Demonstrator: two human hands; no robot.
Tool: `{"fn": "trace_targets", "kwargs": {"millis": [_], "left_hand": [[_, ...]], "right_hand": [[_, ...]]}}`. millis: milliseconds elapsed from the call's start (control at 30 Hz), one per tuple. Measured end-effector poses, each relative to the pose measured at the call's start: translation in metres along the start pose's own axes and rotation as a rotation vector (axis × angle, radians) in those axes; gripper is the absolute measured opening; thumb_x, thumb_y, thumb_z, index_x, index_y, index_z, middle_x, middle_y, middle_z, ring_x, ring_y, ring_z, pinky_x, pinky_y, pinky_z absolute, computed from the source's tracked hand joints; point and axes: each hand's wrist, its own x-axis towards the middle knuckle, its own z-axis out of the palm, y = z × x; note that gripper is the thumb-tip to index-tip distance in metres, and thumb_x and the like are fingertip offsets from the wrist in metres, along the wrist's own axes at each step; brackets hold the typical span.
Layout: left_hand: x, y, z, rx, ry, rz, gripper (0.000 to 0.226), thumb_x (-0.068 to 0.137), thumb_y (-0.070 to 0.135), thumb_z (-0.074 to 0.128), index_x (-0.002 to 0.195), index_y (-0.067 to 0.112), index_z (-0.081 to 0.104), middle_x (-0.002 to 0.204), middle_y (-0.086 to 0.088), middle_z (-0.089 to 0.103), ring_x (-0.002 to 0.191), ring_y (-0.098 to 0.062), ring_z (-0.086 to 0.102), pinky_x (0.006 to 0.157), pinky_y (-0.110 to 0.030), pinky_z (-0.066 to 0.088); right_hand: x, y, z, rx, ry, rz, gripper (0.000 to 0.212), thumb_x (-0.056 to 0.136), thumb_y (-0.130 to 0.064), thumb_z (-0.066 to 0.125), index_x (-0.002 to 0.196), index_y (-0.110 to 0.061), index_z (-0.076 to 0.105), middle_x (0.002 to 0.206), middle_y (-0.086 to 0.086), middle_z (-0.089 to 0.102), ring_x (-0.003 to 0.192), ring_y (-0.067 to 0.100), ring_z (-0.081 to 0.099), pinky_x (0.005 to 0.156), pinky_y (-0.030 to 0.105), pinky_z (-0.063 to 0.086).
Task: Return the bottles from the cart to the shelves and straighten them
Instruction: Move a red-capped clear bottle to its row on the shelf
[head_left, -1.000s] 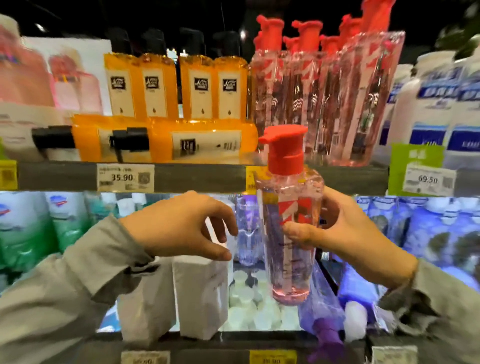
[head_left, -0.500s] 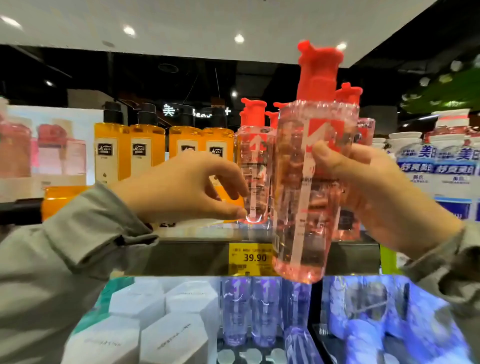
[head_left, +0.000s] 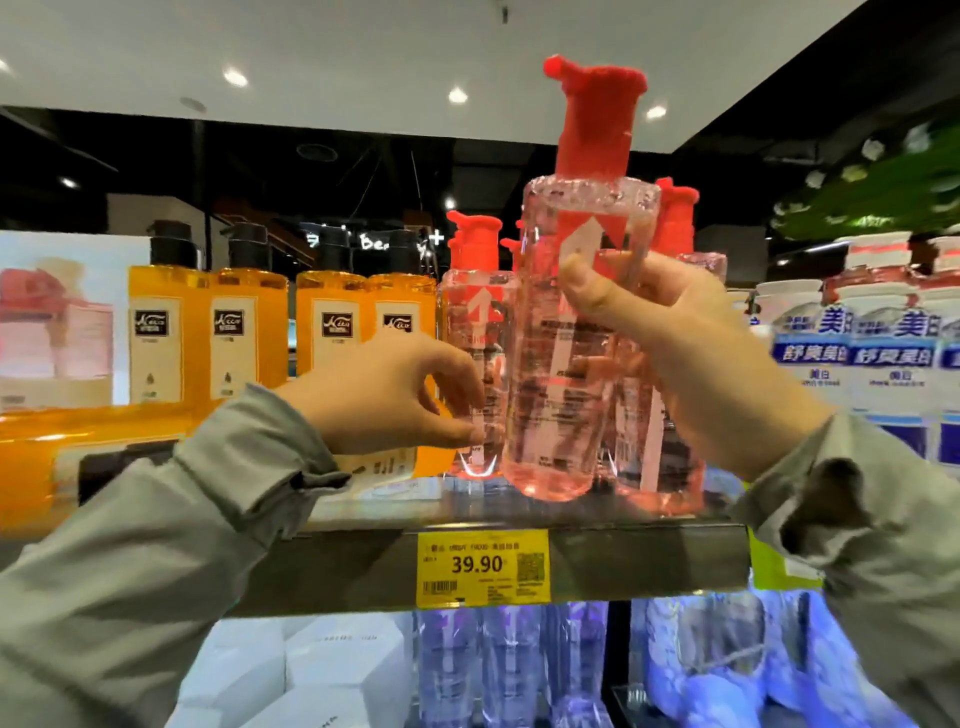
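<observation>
Right grip (head_left: 675, 353) clasps the pink bottle (head_left: 545, 415) upright over the shelf (head_left: 649, 561); left grip (head_left: 384, 395) loosely curled, holding nothing, beside a shelved bottle (head_left: 470, 322)

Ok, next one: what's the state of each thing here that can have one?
Held pink bottle, upright, pump cap on.
Right hand, grip closed round that bottle.
Shelved pink bottles, upright, capped.
Left hand, fingers curled by a shelved pink bottle; contact unclear.
Orange bottles, back row upright, capped.
Fallen orange bottles, lying on their sides in front.
</observation>
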Motion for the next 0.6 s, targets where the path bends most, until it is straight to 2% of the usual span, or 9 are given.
{"fn": "trace_targets", "kwargs": {"millis": [133,200,300,367,467,533,600], "left_hand": [[0.009,-0.010,0.012,-0.026,-0.012,0.017,0.021,0.078,0.029,0.073,0.097,0.025,0.066,0.092,0.012,0.065,0.080,0.006,0.059,0.065,-0.005,0.046],[0.013,-0.017,0.018,-0.059,-0.015,0.005,0.020,0.078,0.026,0.074,0.096,0.023,0.066,0.090,0.010,0.065,0.078,0.005,0.060,0.066,-0.007,0.048],[0.015,-0.029,0.030,-0.070,0.046,-0.006,0.015,0.078,0.029,0.074,0.090,0.029,0.066,0.085,0.013,0.067,0.073,0.003,0.063,0.069,-0.019,0.053],[0.012,-0.033,0.035,-0.031,0.133,-0.009,0.013,0.077,0.037,0.072,0.088,0.032,0.067,0.081,0.015,0.067,0.071,0.003,0.063,0.071,-0.027,0.055],[0.009,-0.032,0.038,0.000,0.181,0.021,0.019,0.073,0.048,0.065,0.086,0.035,0.067,0.077,0.017,0.067,0.071,0.002,0.062,0.069,-0.032,0.055],[0.008,-0.033,0.038,0.020,0.169,0.037,0.022,0.072,0.051,0.065,0.086,0.034,0.067,0.076,0.017,0.067,0.071,0.001,0.062,0.067,-0.030,0.055],[0.007,-0.034,0.038,0.014,0.159,0.050,0.023,0.073,0.051,0.066,0.087,0.034,0.068,0.076,0.017,0.067,0.071,0.001,0.063,0.066,-0.028,0.055]], "right_hand": [[0.004,0.007,0.004,0.016,-0.001,-0.016,0.035,0.069,-0.040,0.066,0.098,-0.021,0.064,0.087,-0.008,0.072,0.082,0.002,0.067,0.071,0.021,0.056],[0.002,0.014,0.005,-0.036,-0.010,-0.038,0.035,0.069,-0.040,0.068,0.097,-0.021,0.063,0.089,-0.006,0.072,0.082,0.004,0.066,0.067,0.017,0.053],[0.001,0.026,0.007,-0.049,-0.029,-0.053,0.035,0.071,-0.039,0.067,0.101,-0.022,0.063,0.088,-0.014,0.072,0.082,-0.002,0.066,0.065,0.009,0.046],[0.002,0.032,0.005,-0.078,-0.012,-0.061,0.035,0.073,-0.043,0.064,0.101,-0.023,0.063,0.087,-0.015,0.071,0.082,-0.002,0.065,0.066,0.009,0.046],[0.004,0.039,0.007,-0.187,0.007,-0.092,0.031,0.079,-0.049,0.057,0.099,-0.026,0.058,0.070,-0.024,0.062,0.066,-0.006,0.056,0.059,0.010,0.044],[0.004,0.047,0.011,-0.232,0.046,-0.115,0.036,0.084,-0.049,0.052,0.110,-0.023,0.049,0.064,-0.028,0.058,0.058,-0.007,0.053,0.054,0.008,0.042],[0.003,0.055,0.014,-0.264,0.100,-0.132,0.051,0.085,-0.051,0.048,0.124,-0.020,0.038,0.069,-0.024,0.061,0.057,-0.004,0.054,0.053,0.013,0.043]]}}
